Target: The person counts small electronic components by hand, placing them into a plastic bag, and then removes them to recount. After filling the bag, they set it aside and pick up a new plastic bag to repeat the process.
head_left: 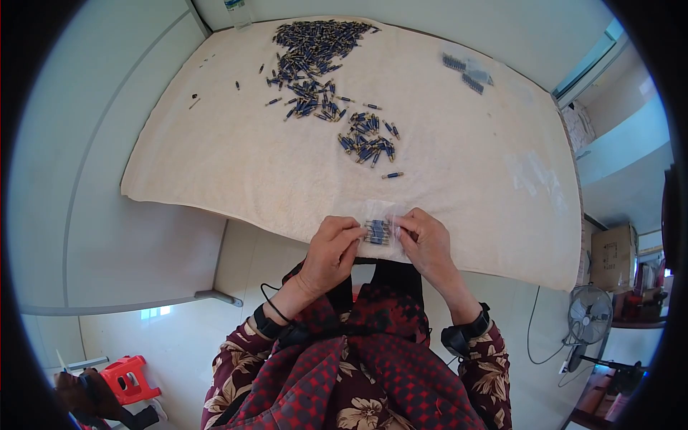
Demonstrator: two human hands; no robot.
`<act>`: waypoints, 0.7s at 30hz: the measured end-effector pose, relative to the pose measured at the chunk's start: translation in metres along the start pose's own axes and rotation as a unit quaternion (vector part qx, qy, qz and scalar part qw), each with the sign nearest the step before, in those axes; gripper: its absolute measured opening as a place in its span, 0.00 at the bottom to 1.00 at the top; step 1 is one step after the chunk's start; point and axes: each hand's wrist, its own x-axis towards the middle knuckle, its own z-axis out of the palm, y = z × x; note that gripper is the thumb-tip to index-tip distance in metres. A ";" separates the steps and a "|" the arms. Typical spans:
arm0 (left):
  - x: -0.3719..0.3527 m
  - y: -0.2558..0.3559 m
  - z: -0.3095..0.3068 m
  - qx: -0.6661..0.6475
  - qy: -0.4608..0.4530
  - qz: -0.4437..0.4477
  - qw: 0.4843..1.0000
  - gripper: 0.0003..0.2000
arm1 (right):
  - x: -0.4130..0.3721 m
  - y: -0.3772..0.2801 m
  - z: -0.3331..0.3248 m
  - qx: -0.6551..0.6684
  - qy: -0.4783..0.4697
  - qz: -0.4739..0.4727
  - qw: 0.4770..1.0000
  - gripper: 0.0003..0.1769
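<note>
At the table's near edge, a small clear plastic bag lies between my hands. Several blue parts with brass-coloured ends sit side by side inside it. My left hand pinches the bag's left side, fingers closed. On the right side, my right hand grips the bag near its upper corner between thumb and fingers. Just beyond the bag lies a single blue part. Farther off is a small loose group of the same parts.
A large heap of blue parts covers the far middle of the cloth-covered table. Clear bags with dark strips lie at the far right. A plastic bottle stands at the back left. A fan and red stool are on the floor.
</note>
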 end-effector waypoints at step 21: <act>0.012 0.014 0.003 0.101 -0.038 -0.008 0.994 0.19 | 0.001 0.009 -0.008 0.086 -0.006 0.015 0.996 0.08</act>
